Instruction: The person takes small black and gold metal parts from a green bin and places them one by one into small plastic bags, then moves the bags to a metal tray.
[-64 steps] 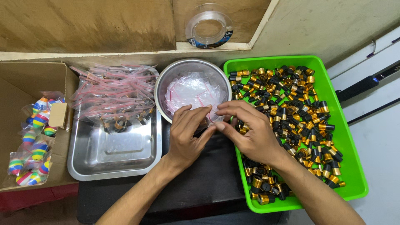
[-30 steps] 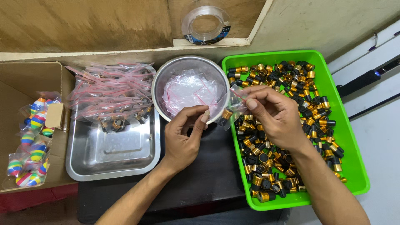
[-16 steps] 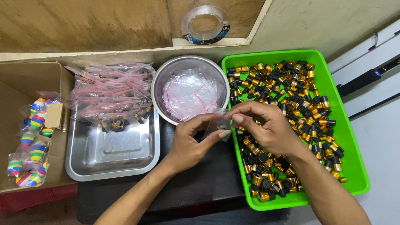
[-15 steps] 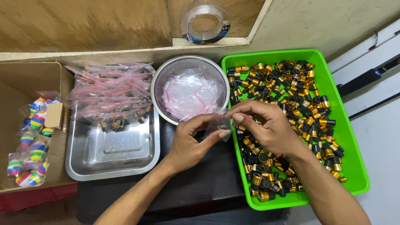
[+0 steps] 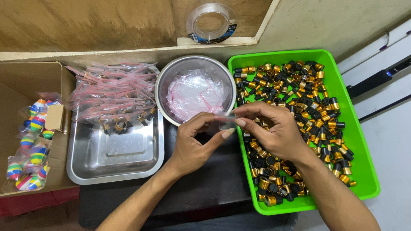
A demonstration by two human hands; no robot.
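A: Hands?
B: Left hand (image 5: 195,143) and right hand (image 5: 274,130) meet just in front of the steel bowl (image 5: 165,83), both pinching one small clear zip bag (image 5: 224,120) between fingertips. Neither is free.
A: Anything in the bag?
B: Can't tell, too small and see-through.
A: Around the bowl?
B: Loose empty clear bags (image 5: 195,94) inside it. Right of the bowl, touching it, a green tray (image 5: 364,171) heaped with black-and-gold caps (image 5: 299,98). Left of the bowl, a steel pan (image 5: 113,158) with filled red-striped bags (image 5: 111,92) piled at its far end. Further left of the bowl, a cardboard box (image 5: 30,77) with striped colourful floats (image 5: 28,141). Behind the bowl, a clear spool of line (image 5: 212,23) on the ledge. Everything sits on a dark counter (image 5: 214,188).
A: Tip for the step?
B: My judgement: keep thumbs and forefingers on opposite lips of the bag mouth and pull evenly so it opens without tearing; hold it low near the tray so a slipped cap falls back in.
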